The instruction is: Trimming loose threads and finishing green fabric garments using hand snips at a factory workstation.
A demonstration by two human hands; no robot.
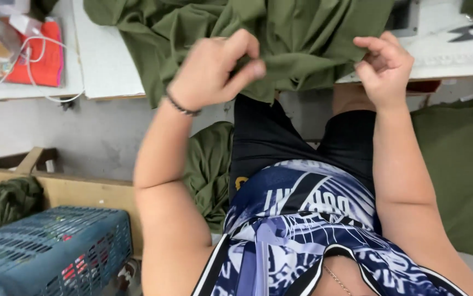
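The big olive-green cotton cloth [302,38] spills over the white tabletop's [105,66] near edge. My left hand [214,68] pinches a fold of it between thumb and fingers [244,44]; my right hand [384,66] grips its right edge, fingers curled.

A white table [105,71] carries olive-green fabric [302,38] — plus an orange pouch [44,60] and a white cable [30,60].
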